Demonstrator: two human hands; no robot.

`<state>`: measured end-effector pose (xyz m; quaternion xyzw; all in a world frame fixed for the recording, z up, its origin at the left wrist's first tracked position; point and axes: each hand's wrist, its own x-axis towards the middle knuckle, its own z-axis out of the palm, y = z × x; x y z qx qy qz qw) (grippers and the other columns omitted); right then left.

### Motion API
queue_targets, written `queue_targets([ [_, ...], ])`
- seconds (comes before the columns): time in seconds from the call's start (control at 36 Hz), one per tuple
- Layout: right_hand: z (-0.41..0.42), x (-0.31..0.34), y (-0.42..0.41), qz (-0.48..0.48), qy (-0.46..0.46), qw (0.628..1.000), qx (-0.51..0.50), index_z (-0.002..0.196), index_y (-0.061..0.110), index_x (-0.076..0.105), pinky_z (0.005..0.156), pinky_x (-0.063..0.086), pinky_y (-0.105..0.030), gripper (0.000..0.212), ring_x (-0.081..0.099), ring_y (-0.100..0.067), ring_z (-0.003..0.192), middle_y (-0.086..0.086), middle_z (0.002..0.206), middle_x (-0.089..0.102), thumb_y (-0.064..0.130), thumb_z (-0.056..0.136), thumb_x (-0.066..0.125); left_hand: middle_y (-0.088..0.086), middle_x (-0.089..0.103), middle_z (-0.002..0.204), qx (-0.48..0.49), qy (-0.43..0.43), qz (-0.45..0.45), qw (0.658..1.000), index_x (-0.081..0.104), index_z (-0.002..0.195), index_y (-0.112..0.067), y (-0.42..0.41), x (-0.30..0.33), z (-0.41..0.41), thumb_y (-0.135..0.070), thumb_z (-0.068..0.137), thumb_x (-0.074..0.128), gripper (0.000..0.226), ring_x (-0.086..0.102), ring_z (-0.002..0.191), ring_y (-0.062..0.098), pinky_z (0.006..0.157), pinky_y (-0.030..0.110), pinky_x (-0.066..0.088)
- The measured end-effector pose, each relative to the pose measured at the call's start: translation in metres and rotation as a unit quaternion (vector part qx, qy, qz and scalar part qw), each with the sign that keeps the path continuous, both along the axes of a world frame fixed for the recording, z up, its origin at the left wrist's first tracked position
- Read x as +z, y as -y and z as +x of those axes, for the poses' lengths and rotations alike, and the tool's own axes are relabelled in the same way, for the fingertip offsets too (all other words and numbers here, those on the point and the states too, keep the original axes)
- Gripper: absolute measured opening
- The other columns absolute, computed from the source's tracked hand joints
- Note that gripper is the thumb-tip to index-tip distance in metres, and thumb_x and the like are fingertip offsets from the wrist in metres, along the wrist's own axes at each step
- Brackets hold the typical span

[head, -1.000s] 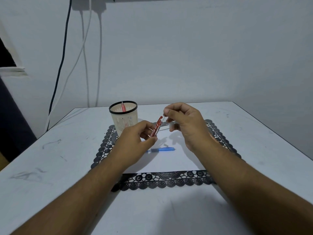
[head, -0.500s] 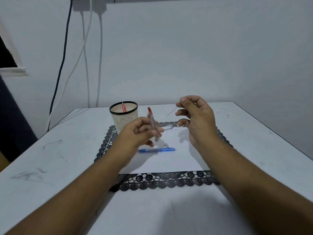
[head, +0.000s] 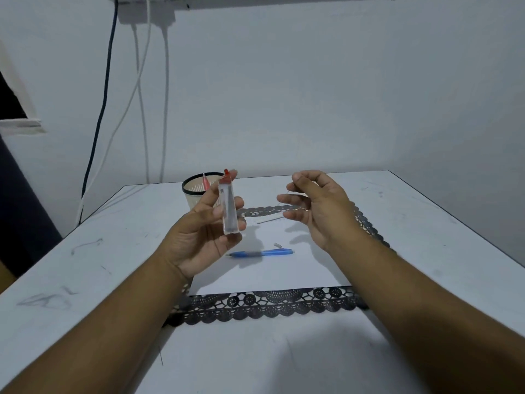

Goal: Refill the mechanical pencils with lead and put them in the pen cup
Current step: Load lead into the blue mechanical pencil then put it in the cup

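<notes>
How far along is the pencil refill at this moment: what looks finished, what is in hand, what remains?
Done: one red pencil stands in the pen cup. In hand: the left hand holds the lead case upright; the right hand pinches a thin lead. Left: the blue pencil lies on the white sheet, its small cap beside it, not yet refilled or cupped.

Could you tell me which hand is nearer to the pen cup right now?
The left. The left hand, holding the lead case, is just in front of the pen cup, overlapping it in view; the right hand is well off to its right.
</notes>
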<state>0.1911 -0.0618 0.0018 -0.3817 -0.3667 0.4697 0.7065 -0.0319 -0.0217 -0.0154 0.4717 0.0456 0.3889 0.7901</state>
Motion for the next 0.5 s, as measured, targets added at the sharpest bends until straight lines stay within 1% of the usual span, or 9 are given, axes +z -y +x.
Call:
queue_targets([
  [0.06,-0.001,-0.001,0.000,-0.009,-0.014,1.000,0.010,0.096,0.011,0.064,0.049,0.057,-0.031,0.005,0.074,-0.027,0.072,-0.007,0.083,0.064,0.013,0.100,0.066,0.007,0.067,0.099,0.011,-0.011,0.000,1.000,0.051,0.145,-0.027,0.001,0.001,-0.001,-0.012,0.062,0.096,0.096,0.065,0.073,0.025,0.052,0.026,0.054],
  [0.11,-0.001,-0.002,-0.001,-0.021,-0.028,0.999,0.012,0.096,0.010,0.064,0.051,0.058,-0.031,0.005,0.073,-0.027,0.070,-0.008,0.084,0.063,0.012,0.100,0.066,0.006,0.067,0.099,0.025,-0.030,0.007,0.999,0.049,0.146,-0.028,0.001,0.002,-0.001,-0.013,0.062,0.095,0.097,0.066,0.074,0.025,0.052,0.026,0.053],
  [0.17,0.000,-0.003,-0.002,-0.030,-0.045,0.998,0.010,0.096,0.010,0.065,0.052,0.058,-0.031,0.005,0.073,-0.026,0.068,-0.009,0.085,0.063,0.012,0.100,0.066,0.004,0.065,0.101,0.034,-0.054,0.023,0.998,0.051,0.146,-0.030,0.000,0.001,-0.001,-0.010,0.070,0.089,0.087,0.067,0.077,0.025,0.053,0.025,0.051],
  [0.25,0.003,-0.004,-0.003,-0.038,-0.065,0.997,0.012,0.095,0.011,0.065,0.055,0.059,-0.030,0.005,0.073,-0.024,0.068,-0.008,0.085,0.065,0.012,0.100,0.066,0.005,0.065,0.100,0.086,-0.102,0.040,0.990,0.057,0.139,-0.033,0.001,0.000,0.001,0.000,0.088,0.066,0.061,0.069,0.076,0.025,0.049,0.023,0.041],
  [0.31,0.004,-0.005,-0.004,-0.040,-0.082,0.996,0.016,0.094,0.012,0.065,0.056,0.059,-0.029,0.006,0.071,-0.022,0.067,-0.007,0.083,0.067,0.013,0.100,0.066,0.006,0.066,0.098,0.116,-0.120,0.052,0.985,0.059,0.133,-0.033,0.002,0.001,0.005,0.002,0.089,0.059,0.057,0.070,0.074,0.027,0.045,0.022,0.038],
  [0.33,0.006,-0.004,-0.005,-0.042,-0.091,0.995,0.017,0.094,0.012,0.065,0.056,0.059,-0.029,0.006,0.071,-0.021,0.066,-0.006,0.082,0.068,0.013,0.100,0.066,0.007,0.066,0.099,0.128,-0.126,0.060,0.982,0.060,0.131,-0.033,0.003,0.001,0.007,0.001,0.087,0.060,0.056,0.071,0.074,0.028,0.044,0.022,0.038],
  [0.39,0.009,-0.005,-0.006,-0.049,-0.108,0.993,0.013,0.094,0.013,0.065,0.057,0.059,-0.029,0.006,0.070,-0.020,0.064,-0.006,0.081,0.068,0.013,0.100,0.066,0.011,0.066,0.100,0.148,-0.142,0.073,0.976,0.060,0.130,-0.033,0.001,0.001,0.010,-0.002,0.084,0.068,0.056,0.071,0.075,0.031,0.044,0.023,0.041],
  [0.44,0.013,-0.006,-0.008,-0.055,-0.119,0.991,0.009,0.095,0.013,0.065,0.057,0.059,-0.029,0.005,0.069,-0.020,0.063,-0.005,0.080,0.068,0.014,0.099,0.068,0.013,0.066,0.101,0.167,-0.163,0.089,0.968,0.061,0.130,-0.033,-0.002,0.000,0.011,0.000,0.078,0.079,0.064,0.071,0.076,0.032,0.044,0.025,0.043],
  [0.5,0.016,-0.008,-0.010,-0.060,-0.122,0.991,0.004,0.098,0.012,0.067,0.058,0.059,-0.030,0.004,0.069,-0.021,0.064,-0.006,0.081,0.068,0.015,0.098,0.070,0.015,0.065,0.103,0.179,-0.182,0.110,0.961,0.061,0.132,-0.033,-0.005,0.000,0.012,-0.002,0.081,0.077,0.062,0.069,0.074,0.032,0.045,0.026,0.043],
])
